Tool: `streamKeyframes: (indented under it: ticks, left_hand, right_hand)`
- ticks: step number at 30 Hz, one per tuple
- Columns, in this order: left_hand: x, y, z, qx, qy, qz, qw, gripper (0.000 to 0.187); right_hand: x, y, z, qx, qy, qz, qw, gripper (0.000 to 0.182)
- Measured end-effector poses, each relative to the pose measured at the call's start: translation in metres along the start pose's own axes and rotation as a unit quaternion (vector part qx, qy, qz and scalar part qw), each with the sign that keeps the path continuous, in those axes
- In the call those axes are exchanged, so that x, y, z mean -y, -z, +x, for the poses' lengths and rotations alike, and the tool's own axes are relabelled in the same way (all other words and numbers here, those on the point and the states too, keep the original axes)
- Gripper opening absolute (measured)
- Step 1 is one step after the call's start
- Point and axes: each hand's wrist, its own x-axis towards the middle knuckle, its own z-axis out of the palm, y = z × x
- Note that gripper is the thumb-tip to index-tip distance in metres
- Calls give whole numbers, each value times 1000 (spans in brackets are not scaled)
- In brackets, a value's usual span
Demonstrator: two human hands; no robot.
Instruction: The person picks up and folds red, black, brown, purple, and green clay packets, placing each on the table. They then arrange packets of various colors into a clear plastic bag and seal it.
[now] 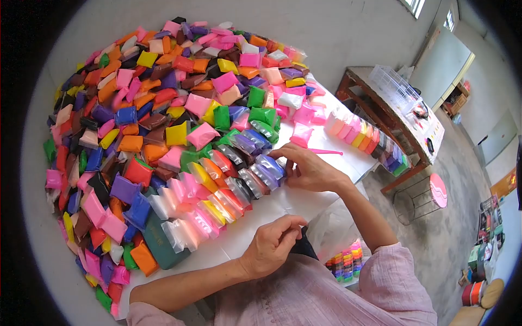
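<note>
Your white bench [326, 142] carries a heap of packets [163, 92] in pink, orange, purple, green, yellow, brown and blue; your sleeves [391, 277] are pale pink; the stool [437, 190] shows pink with a white wave.

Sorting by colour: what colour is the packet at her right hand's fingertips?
Purple packet, at the right hand; head view.
</note>
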Motion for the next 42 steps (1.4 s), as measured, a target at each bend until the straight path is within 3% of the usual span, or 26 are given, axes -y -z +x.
streamKeyframes:
  ticks: [9, 13, 17, 22, 25, 28, 31, 32, 35, 36, 39, 42]
  left_hand:
    - [-3, 1, 6, -74, 29, -45, 996, 45]
    - [1, 0, 10, -92, 27, -100, 990, 52]
    - [1, 1, 6, -58, -14, 28, 998, 46]
    - [3, -9, 1, -51, -108, 120, 986, 28]
    - [2, -12, 1, -42, -136, 145, 979, 23]
    - [5, -11, 0, -28, -153, 164, 974, 23]
    - [6, -9, -3, -2, -150, 168, 974, 25]
    - [7, -9, -3, 3, -153, 170, 974, 25]
    - [8, -8, -4, 16, -158, 171, 972, 24]
    - [8, -8, -4, 18, -161, 171, 972, 23]
    - [9, -9, -4, -9, -193, 181, 964, 22]
    - [14, -10, -3, -20, -215, 199, 956, 22]
  right_hand:
    - [1, -3, -6, -11, -34, 47, 998, 56]
    - [-9, -11, -4, -40, 9, 24, 999, 53]
    - [-5, -11, -14, -64, -10, 59, 996, 54]
    - [-16, 15, -2, -172, 25, -2, 985, 38]
    - [-15, 35, 33, -177, -92, -13, 980, 21]
    - [-13, 44, 78, -177, -178, -190, 949, 31]
    - [-8, 39, 114, -140, -256, -244, 925, 42]
    - [-13, 35, 125, -113, -268, -254, 922, 47]
    - [-11, 24, 131, -149, -245, -283, 915, 45]
    - [-5, 26, 134, -120, -280, -262, 916, 53]
    - [11, 28, 130, -120, -290, -227, 922, 52]
    - [-3, 22, 131, -150, -266, -209, 929, 55]
